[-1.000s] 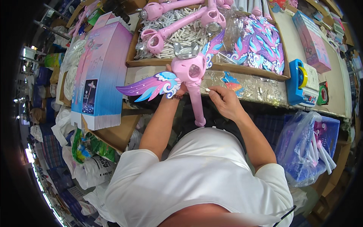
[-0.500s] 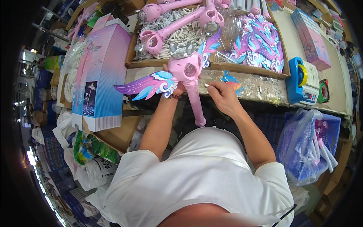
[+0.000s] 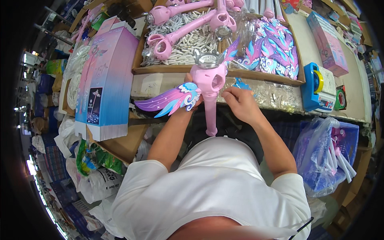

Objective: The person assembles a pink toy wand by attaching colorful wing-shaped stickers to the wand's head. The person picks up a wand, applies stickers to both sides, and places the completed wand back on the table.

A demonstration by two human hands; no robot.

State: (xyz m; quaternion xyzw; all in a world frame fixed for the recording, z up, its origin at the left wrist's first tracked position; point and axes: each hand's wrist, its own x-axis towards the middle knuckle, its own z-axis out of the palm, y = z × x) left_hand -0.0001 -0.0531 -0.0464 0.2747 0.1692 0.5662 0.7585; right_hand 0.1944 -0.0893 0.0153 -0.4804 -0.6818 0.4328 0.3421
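Observation:
A pink toy wand (image 3: pixel 209 118) with a round, windowed head and a silvery cap hangs handle-down in front of me. My left hand (image 3: pixel 198 105) is closed around its head from behind, mostly hidden by a purple-and-blue wing (image 3: pixel 170 99) fixed to the wand. The second wing (image 3: pixel 231 52) sticks up on the far right side of the head. Just right of the wand's neck is my right hand (image 3: pixel 243 106), its fingers curled together. Whatever they may pinch is hidden. Past the wand, more pink wands (image 3: pixel 184 29) lie across a cardboard tray (image 3: pixel 180 69).
White cords and small white sticks (image 3: pixel 192 46) fill the tray's left part; printed wings (image 3: pixel 276 52) pile up on its right. Flat printed boxes (image 3: pixel 106 80) stand at left. A blue tape dispenser (image 3: pixel 312 86) sits at right, above a plastic-lined blue crate (image 3: pixel 304 160).
The wand has shifted right and slightly tilted, its silvery cap now facing up more. My right hand has moved slightly right; the small white piece at its fingertips no longer shows.

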